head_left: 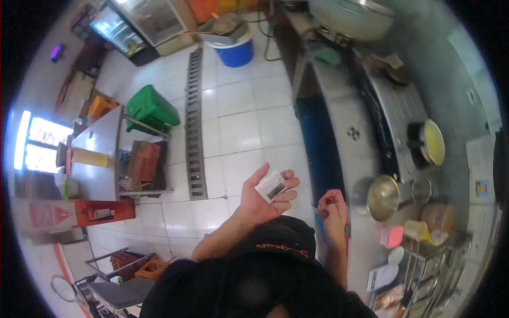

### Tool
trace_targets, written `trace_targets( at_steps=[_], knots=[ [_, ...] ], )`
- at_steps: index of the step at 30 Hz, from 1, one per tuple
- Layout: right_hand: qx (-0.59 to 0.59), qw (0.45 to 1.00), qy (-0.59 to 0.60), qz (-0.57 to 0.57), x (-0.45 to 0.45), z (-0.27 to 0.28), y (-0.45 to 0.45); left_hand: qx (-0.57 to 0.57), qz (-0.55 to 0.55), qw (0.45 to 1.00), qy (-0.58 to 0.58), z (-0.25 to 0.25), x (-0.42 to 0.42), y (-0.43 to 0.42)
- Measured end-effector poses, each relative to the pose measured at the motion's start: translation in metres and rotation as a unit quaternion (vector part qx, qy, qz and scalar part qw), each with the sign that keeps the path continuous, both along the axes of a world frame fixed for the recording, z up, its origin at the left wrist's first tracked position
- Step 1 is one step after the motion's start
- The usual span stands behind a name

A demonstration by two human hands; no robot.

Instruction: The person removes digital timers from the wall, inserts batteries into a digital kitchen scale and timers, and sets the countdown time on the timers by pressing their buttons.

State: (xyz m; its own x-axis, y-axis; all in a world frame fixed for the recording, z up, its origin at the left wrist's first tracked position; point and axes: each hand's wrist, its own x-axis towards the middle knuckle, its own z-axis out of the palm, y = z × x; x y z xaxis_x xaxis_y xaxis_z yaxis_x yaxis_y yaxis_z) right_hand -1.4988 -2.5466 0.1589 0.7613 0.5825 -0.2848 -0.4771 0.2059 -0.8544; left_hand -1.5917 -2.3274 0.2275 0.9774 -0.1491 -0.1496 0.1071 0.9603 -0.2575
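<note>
My left hand point(268, 193) is turned palm up in front of my body, its fingers curled round a small white box point(272, 186) with a dark panel on its face. To the right, beside the counter's front edge, my right hand point(333, 212) has its fingers bent together. Something thin and bluish shows by its fingers, too small to make out. A metal bowl point(383, 198) rests on the steel counter point(352, 153) right of that hand.
A pot point(427, 143) with yellow contents stands on the right. On the left are a green bin point(152, 109) and a table point(98, 140). A floor drain grate point(195, 127) crosses the tiles towards a blue bucket point(235, 52). A pink container point(391, 237) sits lower right.
</note>
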Motion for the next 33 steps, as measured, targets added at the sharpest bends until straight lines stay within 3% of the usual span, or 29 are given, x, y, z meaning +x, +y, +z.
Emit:
trace_targets(
  at_steps=[1,3,4,6,7,9,12,18,24,30,31,33],
  knots=[
    [0.008,1.000,0.000,0.013,0.001,0.026,0.042,0.008,0.013,1.000,0.000,0.004,-0.003,0.024],
    [-0.085,0.963,-0.244,0.072,-0.001,0.068,0.109,0.043,0.069,0.997,0.013,0.006,-0.012,0.057],
    [-0.082,0.963,-0.242,0.084,-0.002,0.088,0.142,0.043,0.082,0.996,0.017,0.008,-0.015,0.073],
    [-0.114,0.880,-0.445,0.123,-0.002,0.114,0.203,0.126,0.145,0.979,0.075,0.013,-0.020,0.102],
    [-0.110,0.879,-0.443,0.136,0.000,0.110,0.220,0.123,0.156,0.977,0.079,0.011,-0.022,0.109],
    [-0.093,0.849,-0.487,0.179,0.010,0.101,0.265,0.183,0.206,0.939,0.205,0.008,-0.019,0.135],
    [-0.087,0.855,-0.450,0.242,0.027,0.095,0.325,0.210,0.244,0.915,0.242,0.012,-0.005,0.181],
    [-0.051,0.834,-0.487,0.256,0.078,0.078,0.463,0.235,0.318,0.903,0.170,-0.033,0.033,0.302],
    [0.006,0.802,-0.555,0.222,0.131,0.084,0.623,0.230,0.422,0.868,0.122,-0.014,0.105,0.442],
    [0.038,0.728,-0.629,0.270,0.157,0.086,0.767,0.277,0.527,0.784,0.175,-0.024,0.132,0.563],
    [0.075,0.718,-0.629,0.289,0.157,0.084,0.796,0.242,0.546,0.772,0.217,-0.035,0.137,0.584],
    [0.029,0.731,-0.602,0.320,0.157,0.079,0.850,0.284,0.534,0.759,0.240,-0.026,0.135,0.634]
  ],
)
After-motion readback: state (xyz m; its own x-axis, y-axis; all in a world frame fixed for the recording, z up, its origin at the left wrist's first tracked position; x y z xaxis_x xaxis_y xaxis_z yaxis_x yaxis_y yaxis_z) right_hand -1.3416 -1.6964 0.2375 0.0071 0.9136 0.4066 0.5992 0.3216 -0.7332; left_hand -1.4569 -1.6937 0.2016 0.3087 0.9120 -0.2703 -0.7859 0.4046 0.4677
